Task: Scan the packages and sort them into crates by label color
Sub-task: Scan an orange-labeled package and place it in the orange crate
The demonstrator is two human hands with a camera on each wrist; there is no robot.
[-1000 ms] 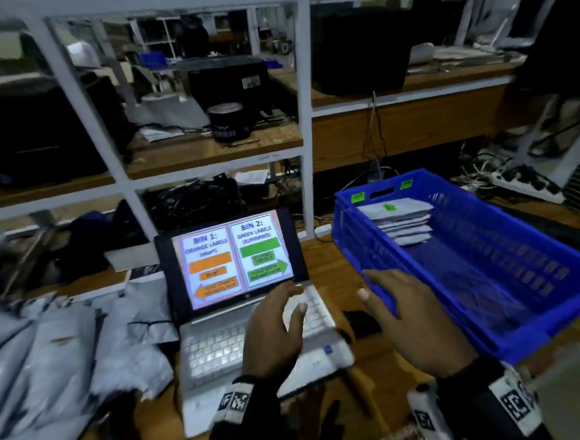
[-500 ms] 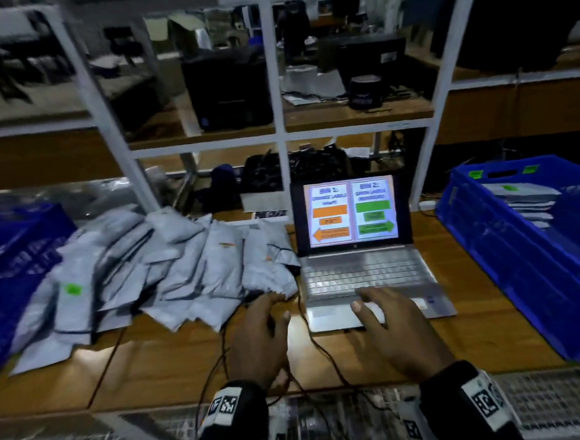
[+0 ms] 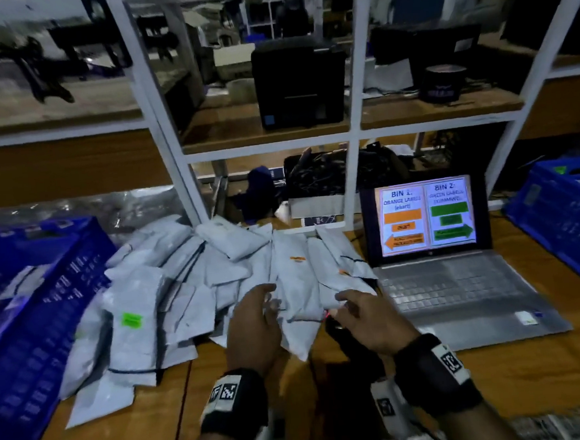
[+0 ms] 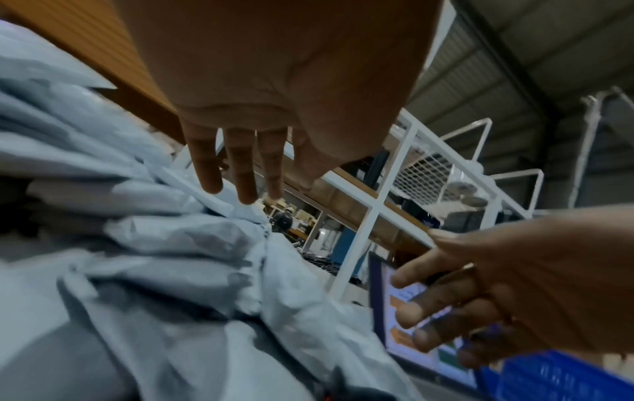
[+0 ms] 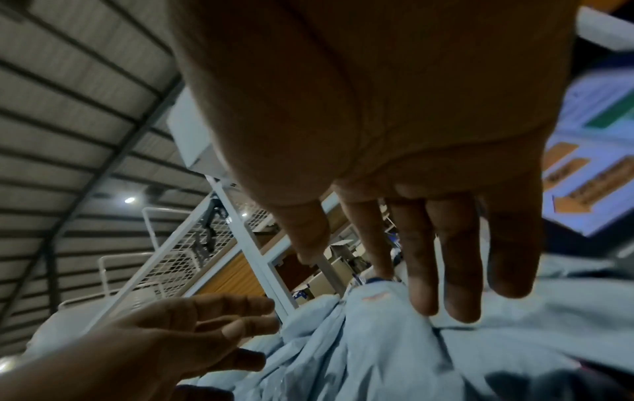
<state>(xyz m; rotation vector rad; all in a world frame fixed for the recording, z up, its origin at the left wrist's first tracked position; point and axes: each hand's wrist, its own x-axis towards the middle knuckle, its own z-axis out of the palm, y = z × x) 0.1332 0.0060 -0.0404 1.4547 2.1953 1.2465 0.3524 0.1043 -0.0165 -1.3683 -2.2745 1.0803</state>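
A heap of grey mailer packages lies on the wooden table. One package with an orange label sits at the near right of the heap, and one with a green label at the near left. My left hand hovers open over the orange-label package, fingers straight. My right hand is open just right of it, fingers extended above the packages. A black scanner with a red glow lies under the right hand. Blue crates stand at the left and the right.
An open laptop right of the heap shows bin 1 orange with a left arrow and bin 2 green with a right arrow. A white shelf frame with black boxes rises behind. A cable runs along the table's front.
The view has swung left, from the right crate to the package heap. Both hands have moved from the laptop's front edge to just above the orange-label package.
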